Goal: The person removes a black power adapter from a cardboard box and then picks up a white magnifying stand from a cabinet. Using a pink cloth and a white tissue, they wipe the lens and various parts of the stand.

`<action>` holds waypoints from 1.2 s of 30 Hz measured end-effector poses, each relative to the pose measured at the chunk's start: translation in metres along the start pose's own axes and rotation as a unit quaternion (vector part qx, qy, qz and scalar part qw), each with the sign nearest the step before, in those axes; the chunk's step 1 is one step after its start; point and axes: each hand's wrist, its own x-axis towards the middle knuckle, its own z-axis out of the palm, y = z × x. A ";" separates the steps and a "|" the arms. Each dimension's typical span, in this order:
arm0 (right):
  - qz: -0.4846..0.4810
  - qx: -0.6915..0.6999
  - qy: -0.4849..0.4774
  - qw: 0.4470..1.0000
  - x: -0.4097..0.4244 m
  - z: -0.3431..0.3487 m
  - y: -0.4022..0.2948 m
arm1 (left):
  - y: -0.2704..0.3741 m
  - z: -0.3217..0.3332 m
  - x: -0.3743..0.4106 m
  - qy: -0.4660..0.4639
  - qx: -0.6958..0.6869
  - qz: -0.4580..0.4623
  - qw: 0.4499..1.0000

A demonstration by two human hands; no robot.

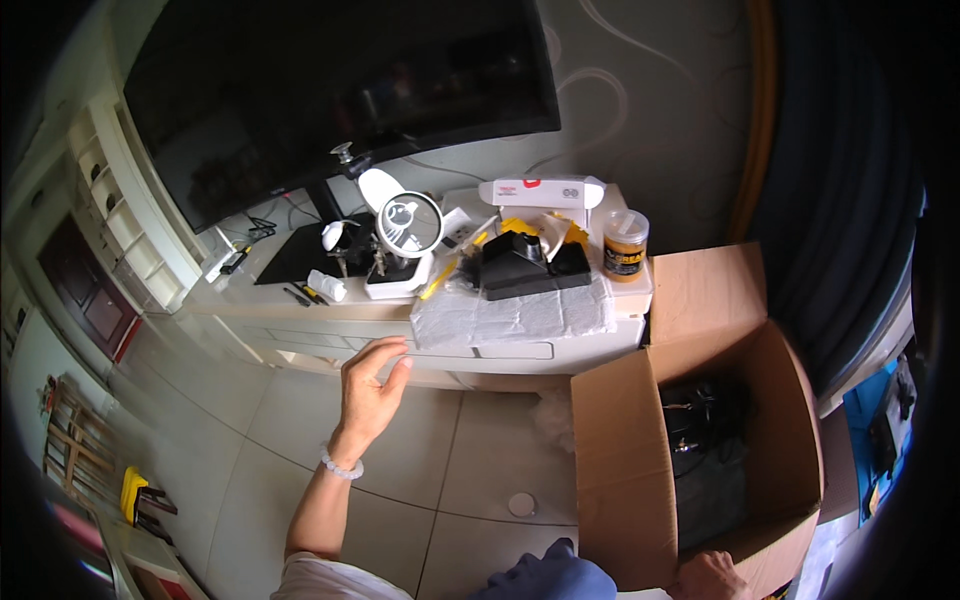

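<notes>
My left hand (373,394) hovers above the tiled floor before the white TV cabinet, wearing a pale bead bracelet (342,463). Its fingers curl loosely, thumb apart, with nothing between them. At the bottom edge of the view, my right hand (712,576) rests at the near rim of an open cardboard box (622,480); its fingertips are hidden, so its hold is unclear. Dark items with shiny metal parts (686,427) lie inside the box. On the cabinet are a black device (534,268) over white wrapping (517,315), and a lidded grease jar (625,246).
A magnifier lamp (409,225) stands on the cabinet (247,319), near yellow-handled tools (311,292) and a white carton (544,193). Behind rises a large television (345,82). A round white disc (523,505) lies on the floor. Dark curtains (832,187) hang at the right.
</notes>
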 end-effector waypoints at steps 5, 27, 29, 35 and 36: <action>0.010 0.015 -0.025 1.000 -0.006 0.010 0.007 | -0.031 0.000 0.003 0.046 -0.039 -0.115 0.992; 0.022 -0.030 0.006 0.999 0.004 -0.009 -0.014 | -0.119 0.041 0.100 -0.035 0.190 -0.236 0.952; 0.030 -0.049 0.005 0.998 0.003 -0.010 -0.018 | -0.124 0.045 0.103 -0.027 0.191 -0.248 0.949; 0.036 -0.016 -0.016 0.999 0.005 -0.003 -0.011 | -0.152 0.055 0.123 -0.058 0.225 -0.252 0.939; 0.034 -0.010 -0.018 0.999 0.006 -0.003 -0.009 | -0.154 0.058 0.124 -0.063 0.235 -0.254 0.936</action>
